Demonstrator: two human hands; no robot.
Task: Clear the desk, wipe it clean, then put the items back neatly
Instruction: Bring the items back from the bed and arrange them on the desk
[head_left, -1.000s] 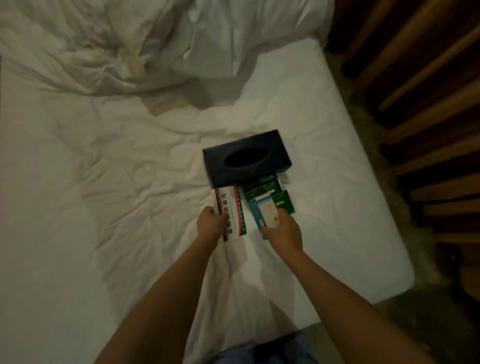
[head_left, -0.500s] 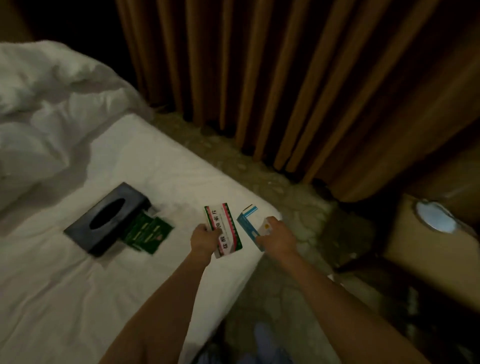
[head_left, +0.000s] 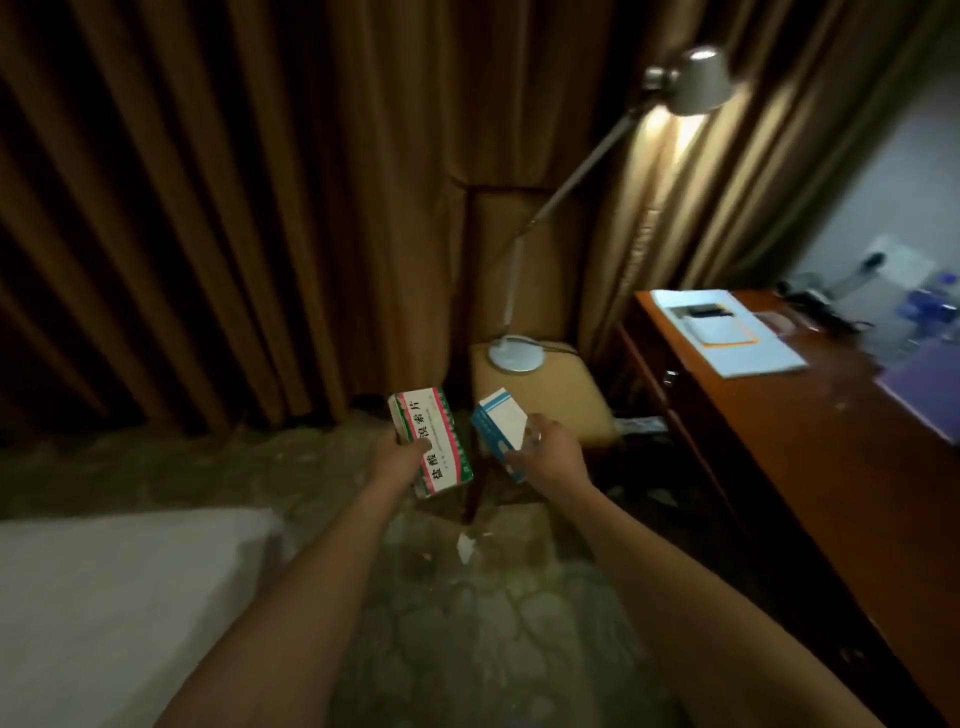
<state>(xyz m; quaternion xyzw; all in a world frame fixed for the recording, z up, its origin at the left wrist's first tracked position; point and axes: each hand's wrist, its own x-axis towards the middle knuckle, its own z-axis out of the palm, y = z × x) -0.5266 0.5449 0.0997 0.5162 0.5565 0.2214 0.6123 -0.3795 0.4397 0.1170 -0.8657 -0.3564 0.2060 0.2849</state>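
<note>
Bed at lower left. Left hand clamped a green-and-white box, long axis running up-left to down-right, over the floor. Right hand pinched a blue-and-white box, similarly tilted, before the chair. Bench at right.

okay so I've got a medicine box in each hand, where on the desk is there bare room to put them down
The desk shows bare wood along its near stretch, between the front edge and the white papers. The far end is crowded: papers, blurred bottles by the wall, a purple sheet on the right. The chair seat has room in front of the lamp base.
</note>
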